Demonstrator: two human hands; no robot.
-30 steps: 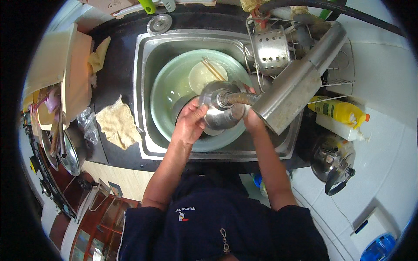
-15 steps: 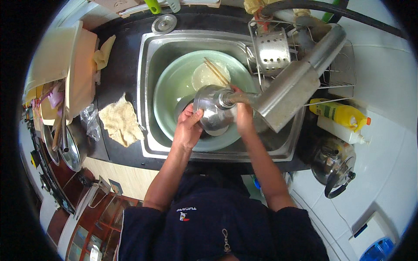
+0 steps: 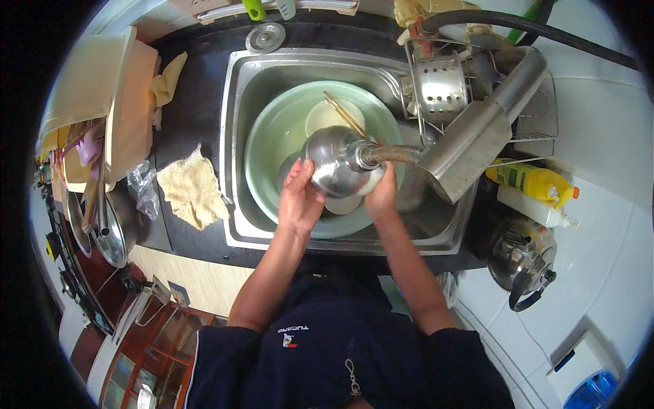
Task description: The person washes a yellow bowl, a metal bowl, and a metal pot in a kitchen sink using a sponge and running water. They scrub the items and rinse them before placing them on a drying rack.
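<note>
A shiny round steel bowl [image 3: 330, 158] is held over the green basin [image 3: 255, 174] in the sink. My left hand [image 3: 300, 199] grips its left edge, thumb on the near side. On its right edge my right hand [image 3: 383, 194] is closed, partly hidden behind the tap's flexible spout [image 3: 392, 155]. Something whitish shows beside the right fingers; I cannot make out what it is. The spout's end covers part of the bowl. A pale dish [image 3: 334, 112] lies in the basin's water with wooden chopsticks [image 3: 344, 112] across it.
A steel sink [image 3: 235, 143] surrounds the basin. A beige cloth [image 3: 193, 189] lies on the dark counter at left, near a cream utensil box [image 3: 133, 102]. At right are a wire rack [image 3: 535, 119], a yellow bottle [image 3: 538, 183] and a steel kettle [image 3: 514, 252]. A large metal piece [image 3: 466, 146] juts over the sink.
The bowl has turned in my hands, and its rounded surface now faces up more fully. My left hand has shifted slightly right. The whole view has moved a little.
</note>
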